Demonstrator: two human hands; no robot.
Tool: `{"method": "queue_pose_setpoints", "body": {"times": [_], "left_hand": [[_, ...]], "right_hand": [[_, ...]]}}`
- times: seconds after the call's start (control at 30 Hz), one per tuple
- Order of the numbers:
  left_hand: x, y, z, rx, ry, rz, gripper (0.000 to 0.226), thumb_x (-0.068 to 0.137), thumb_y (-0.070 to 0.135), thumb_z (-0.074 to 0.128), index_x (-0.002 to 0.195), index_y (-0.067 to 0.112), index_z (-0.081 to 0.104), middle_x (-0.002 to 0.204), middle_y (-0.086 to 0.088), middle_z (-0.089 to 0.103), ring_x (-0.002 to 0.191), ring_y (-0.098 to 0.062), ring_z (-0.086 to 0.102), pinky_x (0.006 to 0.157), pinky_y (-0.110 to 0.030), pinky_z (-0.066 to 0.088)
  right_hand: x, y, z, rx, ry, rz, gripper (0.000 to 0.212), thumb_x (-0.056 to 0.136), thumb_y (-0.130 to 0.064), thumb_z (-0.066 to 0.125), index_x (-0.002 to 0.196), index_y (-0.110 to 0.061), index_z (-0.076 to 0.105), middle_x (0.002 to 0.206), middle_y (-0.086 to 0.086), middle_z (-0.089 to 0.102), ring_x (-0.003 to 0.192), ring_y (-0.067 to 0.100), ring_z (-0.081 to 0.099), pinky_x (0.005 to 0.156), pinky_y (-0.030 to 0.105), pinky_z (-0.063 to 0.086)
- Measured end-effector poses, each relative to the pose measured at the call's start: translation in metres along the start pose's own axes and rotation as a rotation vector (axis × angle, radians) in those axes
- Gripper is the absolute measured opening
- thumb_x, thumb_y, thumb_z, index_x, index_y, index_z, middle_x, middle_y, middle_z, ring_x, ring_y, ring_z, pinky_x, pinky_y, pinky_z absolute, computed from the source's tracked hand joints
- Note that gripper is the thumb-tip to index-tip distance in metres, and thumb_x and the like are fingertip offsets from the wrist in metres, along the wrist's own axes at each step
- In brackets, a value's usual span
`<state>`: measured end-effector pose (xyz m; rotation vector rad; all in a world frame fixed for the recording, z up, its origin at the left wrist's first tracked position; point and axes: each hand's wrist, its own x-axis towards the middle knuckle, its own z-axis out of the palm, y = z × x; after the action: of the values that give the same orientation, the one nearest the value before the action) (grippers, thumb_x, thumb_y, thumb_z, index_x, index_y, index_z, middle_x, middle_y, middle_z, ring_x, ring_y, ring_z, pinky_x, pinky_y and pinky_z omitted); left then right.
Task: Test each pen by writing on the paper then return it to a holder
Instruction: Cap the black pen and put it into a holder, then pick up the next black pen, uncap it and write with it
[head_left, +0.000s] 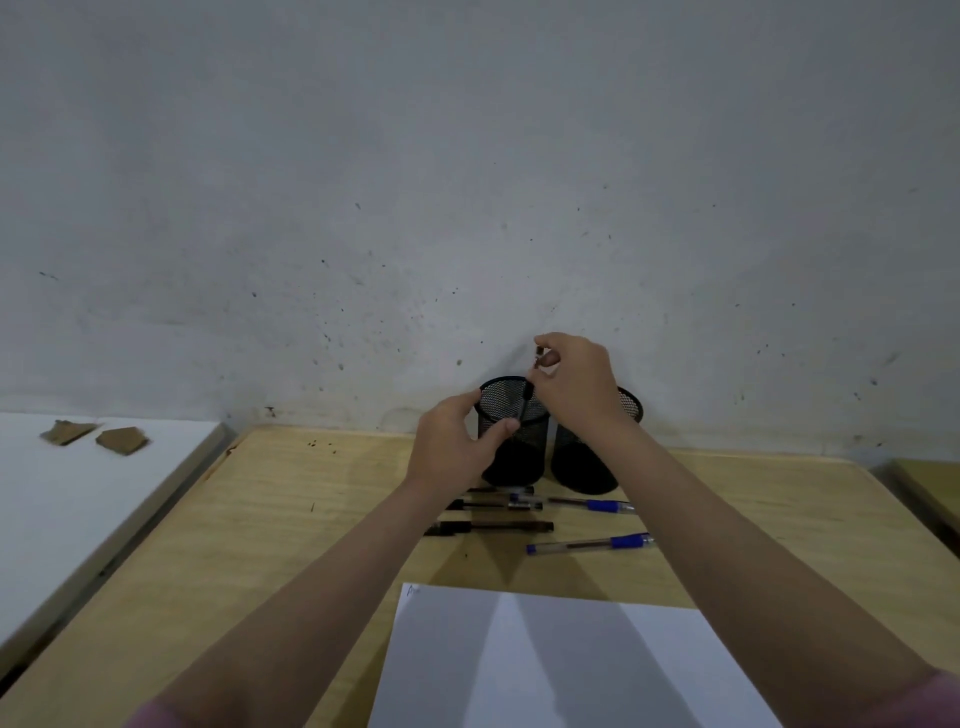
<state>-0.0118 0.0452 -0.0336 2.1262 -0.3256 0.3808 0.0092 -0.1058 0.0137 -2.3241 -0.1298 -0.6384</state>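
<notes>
- Paper (571, 670), white and nearly blank, lies nearest on the wooden desk (291, 525), a small scribble at its far-left corner.
- Far left, a white board (88, 499) beside the desk carries two brown scraps (96, 436), well clear of the work.
- Left hand (457, 447) wraps the near side of the left mesh holder (514, 431), thumb and fingers clasped around its wall to steady it.
- Right hand (576, 376) pinches the top of a dark pen (525, 402) in its fingertips, the tip already inside that holder's rim; the step in hand appears to be returning it.
- Done well, the pen goes down straight, let go only once it is well inside, so it does not snag the mesh or tip the cup.
- Right mesh holder (592, 457) stands just beside the first, partly hidden by the right wrist.
- Loose pens (545, 519), black and blue, lie between holders and paper, apparently untested; a retreating forearm could sweep them.
</notes>
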Motion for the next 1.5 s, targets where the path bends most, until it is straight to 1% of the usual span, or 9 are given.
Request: {"method": "queue_pose_setpoints", "body": {"times": [0.13, 0.27, 0.37, 0.6, 0.83, 1.03, 1.2, 1.3, 1.5], "left_hand": [[-0.003, 0.008, -0.002, 0.022, 0.002, 0.005, 0.045, 0.082, 0.032, 0.068, 0.118, 0.007, 0.058, 0.115, -0.008, 0.065, 0.099, -0.007, 0.051, 0.075, -0.004, 0.030], [-0.008, 0.009, -0.010, 0.017, -0.071, -0.062, 0.074, 0.083, 0.046, 0.061, 0.139, 0.007, 0.034, 0.143, -0.010, 0.044, 0.130, -0.016, 0.041, 0.104, -0.024, 0.034], [-0.021, 0.006, -0.026, 0.062, -0.111, -0.081, 0.079, 0.082, 0.053, 0.057, 0.143, 0.011, 0.028, 0.149, -0.006, 0.035, 0.136, -0.019, 0.034, 0.110, -0.034, 0.031], [-0.087, -0.028, -0.078, 0.332, -0.299, -0.003, 0.092, 0.072, 0.074, 0.046, 0.143, 0.018, 0.028, 0.151, -0.003, 0.032, 0.139, -0.020, 0.027, 0.113, -0.039, 0.025], [-0.133, -0.066, -0.093, 0.613, -0.423, -0.080, 0.095, 0.069, 0.079, 0.031, 0.145, 0.023, 0.021, 0.157, 0.003, 0.011, 0.144, -0.016, 0.011, 0.115, -0.052, 0.005], [-0.140, -0.072, -0.089, 0.603, -0.345, -0.059, 0.099, 0.063, 0.082, 0.022, 0.144, 0.026, 0.022, 0.157, 0.008, 0.010, 0.144, -0.012, 0.010, 0.115, -0.048, 0.007], [-0.143, -0.069, -0.091, 0.517, -0.253, -0.016, 0.096, 0.068, 0.079, 0.030, 0.145, 0.023, 0.023, 0.153, 0.005, 0.025, 0.140, -0.015, 0.024, 0.114, -0.048, 0.021], [-0.148, -0.058, -0.091, 0.437, -0.012, 0.186, 0.078, 0.076, 0.065, 0.047, 0.136, 0.015, 0.043, 0.132, -0.002, 0.056, 0.118, -0.020, 0.053, 0.095, -0.037, 0.046], [-0.148, -0.023, -0.074, 0.196, 0.190, 0.264, 0.032, 0.081, 0.028, 0.067, 0.111, 0.016, 0.065, 0.104, 0.003, 0.068, 0.095, -0.012, 0.059, 0.079, -0.026, 0.050]], "right_hand": [[-0.005, -0.001, -0.005, -0.046, 0.002, -0.006, 0.052, 0.085, -0.005, 0.061, 0.135, -0.004, 0.046, 0.123, 0.018, 0.048, 0.103, 0.031, 0.057, 0.085, 0.027, 0.042], [-0.015, -0.004, -0.014, -0.105, 0.077, -0.088, 0.039, 0.083, -0.001, 0.061, 0.121, -0.001, 0.058, 0.114, 0.015, 0.049, 0.095, 0.027, 0.057, 0.077, 0.029, 0.046], [-0.029, -0.010, -0.016, -0.119, 0.073, -0.189, 0.024, 0.082, -0.002, 0.062, 0.106, -0.002, 0.066, 0.100, 0.015, 0.058, 0.088, 0.028, 0.058, 0.072, 0.033, 0.048], [-0.073, -0.027, 0.007, -0.129, -0.244, -0.318, 0.010, 0.079, -0.009, 0.064, 0.083, -0.010, 0.073, 0.084, 0.005, 0.070, 0.076, 0.018, 0.061, 0.072, 0.040, 0.054], [-0.108, -0.033, 0.045, -0.270, -0.480, -0.263, 0.018, 0.082, -0.019, 0.063, 0.098, -0.015, 0.071, 0.101, 0.003, 0.067, 0.100, 0.023, 0.057, 0.081, 0.041, 0.051], [-0.122, -0.028, 0.064, -0.370, -0.463, -0.269, 0.025, 0.091, -0.018, 0.053, 0.112, -0.010, 0.064, 0.113, 0.007, 0.057, 0.107, 0.026, 0.049, 0.081, 0.040, 0.046], [-0.131, -0.028, 0.066, -0.289, -0.198, -0.450, 0.017, 0.086, -0.016, 0.057, 0.092, -0.007, 0.070, 0.086, 0.008, 0.063, 0.086, 0.029, 0.053, 0.070, 0.042, 0.049], [-0.135, -0.031, 0.061, -0.241, -0.027, -0.608, 0.012, 0.081, -0.016, 0.060, 0.085, -0.009, 0.070, 0.076, 0.004, 0.061, 0.079, 0.019, 0.044, 0.061, 0.033, 0.042], [-0.146, -0.032, 0.043, -0.260, 0.011, -0.740, 0.009, 0.081, -0.007, 0.064, 0.086, -0.011, 0.069, 0.077, 0.004, 0.060, 0.075, 0.024, 0.051, 0.060, 0.035, 0.041]]}}
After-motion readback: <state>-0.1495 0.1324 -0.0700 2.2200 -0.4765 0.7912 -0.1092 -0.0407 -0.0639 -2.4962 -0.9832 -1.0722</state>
